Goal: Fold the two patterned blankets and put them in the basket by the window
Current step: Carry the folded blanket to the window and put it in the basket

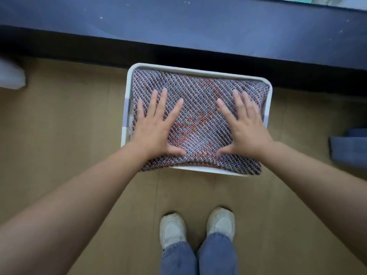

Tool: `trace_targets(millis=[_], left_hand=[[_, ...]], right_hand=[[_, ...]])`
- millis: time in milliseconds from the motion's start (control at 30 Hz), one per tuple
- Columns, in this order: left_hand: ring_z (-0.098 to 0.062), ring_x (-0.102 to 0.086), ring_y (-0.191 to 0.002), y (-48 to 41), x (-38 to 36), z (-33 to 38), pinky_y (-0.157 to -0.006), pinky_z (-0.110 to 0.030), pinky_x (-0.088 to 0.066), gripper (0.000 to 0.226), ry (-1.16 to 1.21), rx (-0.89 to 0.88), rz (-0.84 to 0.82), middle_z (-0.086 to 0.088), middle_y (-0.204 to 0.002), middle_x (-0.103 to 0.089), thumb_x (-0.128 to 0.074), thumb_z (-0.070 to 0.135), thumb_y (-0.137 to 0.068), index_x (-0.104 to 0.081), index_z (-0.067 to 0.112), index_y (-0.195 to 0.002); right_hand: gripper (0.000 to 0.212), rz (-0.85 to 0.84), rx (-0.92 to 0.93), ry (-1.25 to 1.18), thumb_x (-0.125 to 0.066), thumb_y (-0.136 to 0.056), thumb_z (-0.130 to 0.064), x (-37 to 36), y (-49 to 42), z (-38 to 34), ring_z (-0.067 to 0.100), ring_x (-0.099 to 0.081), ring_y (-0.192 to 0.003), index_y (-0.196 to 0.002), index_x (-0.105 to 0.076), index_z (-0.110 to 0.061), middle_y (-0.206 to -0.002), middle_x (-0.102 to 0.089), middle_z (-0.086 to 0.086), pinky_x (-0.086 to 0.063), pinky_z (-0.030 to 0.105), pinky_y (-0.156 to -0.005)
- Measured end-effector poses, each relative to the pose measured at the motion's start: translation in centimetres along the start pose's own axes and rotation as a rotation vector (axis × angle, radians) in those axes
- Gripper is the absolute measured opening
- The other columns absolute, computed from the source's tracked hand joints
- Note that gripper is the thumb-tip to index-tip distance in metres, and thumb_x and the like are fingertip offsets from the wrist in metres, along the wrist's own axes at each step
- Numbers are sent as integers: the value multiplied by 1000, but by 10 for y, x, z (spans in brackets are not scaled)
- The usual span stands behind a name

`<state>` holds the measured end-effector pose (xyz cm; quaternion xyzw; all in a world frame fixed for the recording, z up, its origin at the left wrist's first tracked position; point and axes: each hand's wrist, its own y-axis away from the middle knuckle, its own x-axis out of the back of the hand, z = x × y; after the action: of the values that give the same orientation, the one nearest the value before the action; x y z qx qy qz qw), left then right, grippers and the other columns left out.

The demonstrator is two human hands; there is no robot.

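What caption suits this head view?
Both hands press a folded blanket into a white basket.

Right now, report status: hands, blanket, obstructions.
Left hand and right hand open, flat on folded patterned blanket. Blanket in white basket, near edge overhanging rim. Nothing in the way.

Probably a home, tan floor [59, 135], window ledge [178, 26]

Tan floor [59, 124] fills most of the frame. A dark blue wall [178, 26] with a black baseboard [79, 50] crosses the top. White sneakers [172, 229] and blue jeans [178, 261] show at bottom centre. Folded blue cloth [349, 149] lies at the right edge, a pale blurred object [11, 74] at upper left
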<state>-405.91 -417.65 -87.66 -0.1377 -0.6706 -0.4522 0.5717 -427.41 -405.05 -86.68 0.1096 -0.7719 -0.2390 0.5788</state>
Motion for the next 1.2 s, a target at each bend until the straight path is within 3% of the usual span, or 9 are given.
trace_targets(millis=[100,200,367,500,700,833,900,1067,1200], left_hand=[[-38,27,-136,1,-22,-17,-106,-58,14,138,-81,46,-154,-18,-146,35,-38,97,-37,43,34,-128],[-42,25,-136,-10,-44,-28,-107,-57,14,139,-119,98,-197,-22,-147,32,-39,97,-37,48,32,-124],[-43,13,-139,-42,-84,-29,-109,-56,9,142,-162,115,-151,-22,-151,22,-37,98,-33,52,29,-120],[-40,6,-139,-47,-98,-35,-111,-56,4,141,-73,115,-95,-21,-152,12,-32,97,-28,39,34,-133],[-38,23,-138,-25,-54,-25,-108,-57,12,141,-82,96,-165,-19,-149,29,-52,90,-41,31,31,-139],[-25,24,-139,-6,-19,-12,-108,-56,11,142,90,11,40,-4,-150,29,-71,76,-41,22,35,-141],[-29,25,-138,-21,-9,1,-106,-57,11,149,49,-35,36,-7,-148,32,-67,81,-36,33,34,-137],[-40,31,-134,-61,-28,6,-101,-71,4,153,-74,7,-187,-14,-141,43,-65,85,-32,50,36,-121],[-40,27,-136,-73,-65,0,-101,-73,-7,152,-108,59,-294,-16,-141,43,-61,87,-31,55,33,-113]], right_hand=[[146,-188,-11,165,-68,-43,-79,-18,-9,10,32,37,-132,-121,49,-39,-137,47,7,20,46,-107],[146,-285,-86,242,-66,-46,-80,-42,-20,15,38,30,-136,-119,52,-32,-143,42,14,15,48,-109],[148,-282,-160,230,-64,-46,-81,-80,-43,18,37,23,-140,-113,58,-28,-148,35,16,4,50,-114],[147,-290,-150,212,-61,-45,-83,-87,-51,23,37,22,-140,-108,60,-28,-148,35,15,2,52,-114],[134,-367,-136,196,-66,-64,-68,-53,-36,-1,37,23,-140,-137,36,-20,-150,30,19,5,50,-114],[117,-84,-17,3,-67,-70,-61,-25,-20,-27,28,14,-144,-147,12,-22,-156,17,12,5,43,-114],[128,-21,53,38,-71,-60,-65,-18,-27,-40,29,18,-143,-145,17,-26,-156,20,10,10,45,-112],[150,-245,-16,283,-69,-44,-78,-33,-72,-41,36,31,-136,-133,39,-26,-148,38,11,9,69,-104],[152,-316,-30,297,-69,-41,-79,-69,-97,-33,35,32,-136,-117,52,-27,-148,39,8,10,70,-102]])
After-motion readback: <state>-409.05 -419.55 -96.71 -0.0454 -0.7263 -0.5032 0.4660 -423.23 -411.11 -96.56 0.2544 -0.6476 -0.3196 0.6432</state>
